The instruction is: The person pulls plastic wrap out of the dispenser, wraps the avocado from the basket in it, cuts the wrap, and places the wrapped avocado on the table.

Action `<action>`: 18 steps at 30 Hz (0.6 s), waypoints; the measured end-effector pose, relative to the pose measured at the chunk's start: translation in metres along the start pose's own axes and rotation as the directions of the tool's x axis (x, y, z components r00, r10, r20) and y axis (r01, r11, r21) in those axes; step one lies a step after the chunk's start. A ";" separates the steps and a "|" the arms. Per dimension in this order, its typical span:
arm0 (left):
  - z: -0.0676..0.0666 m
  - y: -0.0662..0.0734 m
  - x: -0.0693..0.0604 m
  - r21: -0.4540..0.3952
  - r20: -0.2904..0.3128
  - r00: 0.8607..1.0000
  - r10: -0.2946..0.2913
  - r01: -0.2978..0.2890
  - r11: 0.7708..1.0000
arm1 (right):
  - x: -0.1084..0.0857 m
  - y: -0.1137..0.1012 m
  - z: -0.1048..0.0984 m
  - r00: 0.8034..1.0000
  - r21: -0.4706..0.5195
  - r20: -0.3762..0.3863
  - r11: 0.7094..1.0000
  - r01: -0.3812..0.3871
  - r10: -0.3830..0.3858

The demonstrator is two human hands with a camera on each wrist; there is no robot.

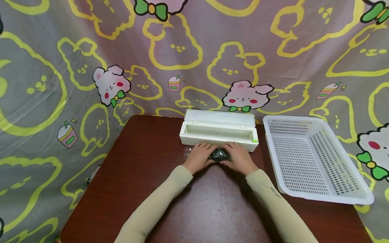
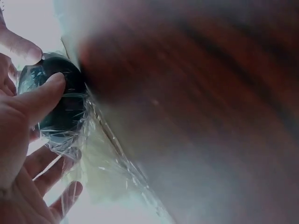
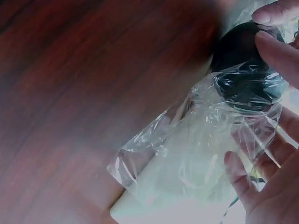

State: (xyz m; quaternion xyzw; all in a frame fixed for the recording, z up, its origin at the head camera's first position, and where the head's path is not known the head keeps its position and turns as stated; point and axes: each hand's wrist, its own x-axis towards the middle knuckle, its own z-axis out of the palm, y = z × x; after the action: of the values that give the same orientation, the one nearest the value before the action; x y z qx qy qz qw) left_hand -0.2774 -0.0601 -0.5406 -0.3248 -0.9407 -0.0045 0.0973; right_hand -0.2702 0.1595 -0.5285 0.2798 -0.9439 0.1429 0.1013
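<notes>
A dark, smooth, rounded object sits between both hands, partly covered by clear plastic film; its exact kind is unclear. My left hand holds it from the left, thumb pressed on its near side. From the other side my right hand grips it, its thumb also on the dark surface. In both wrist views, loose film hangs below the object near the spread fingers. Right behind the hands stands a long white film dispenser box with its lid raised.
A white perforated plastic basket stands to the right on the dark brown wooden table. A small green piece sits at the box's right front edge. Patterned cloth hangs behind the table and along its sides.
</notes>
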 end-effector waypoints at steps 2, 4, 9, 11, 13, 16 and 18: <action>-0.001 0.000 0.001 0.002 0.003 1.000 0.006 -0.006 1.000 | 0.000 0.000 0.000 1.000 -0.007 -0.001 1.000 0.000 0.000; -0.002 -0.001 0.001 -0.001 0.009 1.000 0.012 -0.012 1.000 | 0.001 0.000 0.000 1.000 -0.014 0.000 1.000 0.000 0.000; -0.003 -0.002 0.000 -0.034 0.013 1.000 0.018 -0.017 0.999 | 0.003 0.001 0.003 1.000 -0.016 0.001 1.000 0.002 -0.002; -0.002 -0.003 0.000 -0.049 0.014 1.000 0.016 -0.015 0.999 | 0.004 0.001 0.003 1.000 -0.005 0.000 1.000 0.003 -0.003; -0.002 -0.004 0.000 -0.058 0.021 1.000 0.010 -0.008 0.998 | 0.004 0.001 0.003 1.000 0.011 -0.001 1.000 0.004 -0.004; -0.002 -0.004 -0.001 -0.055 0.023 1.000 -0.001 0.002 0.998 | 0.005 0.000 0.003 1.000 0.021 -0.011 1.000 0.014 -0.014; -0.004 -0.005 -0.002 -0.051 0.018 1.000 -0.008 0.009 0.999 | 0.005 0.000 0.002 1.000 0.024 -0.015 1.000 0.016 -0.015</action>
State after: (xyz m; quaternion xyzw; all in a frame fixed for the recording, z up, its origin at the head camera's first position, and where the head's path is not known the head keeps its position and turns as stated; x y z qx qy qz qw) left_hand -0.2785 -0.0654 -0.5368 -0.3232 -0.9425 -0.0260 0.0807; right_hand -0.2747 0.1565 -0.5293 0.2872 -0.9392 0.1554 0.1062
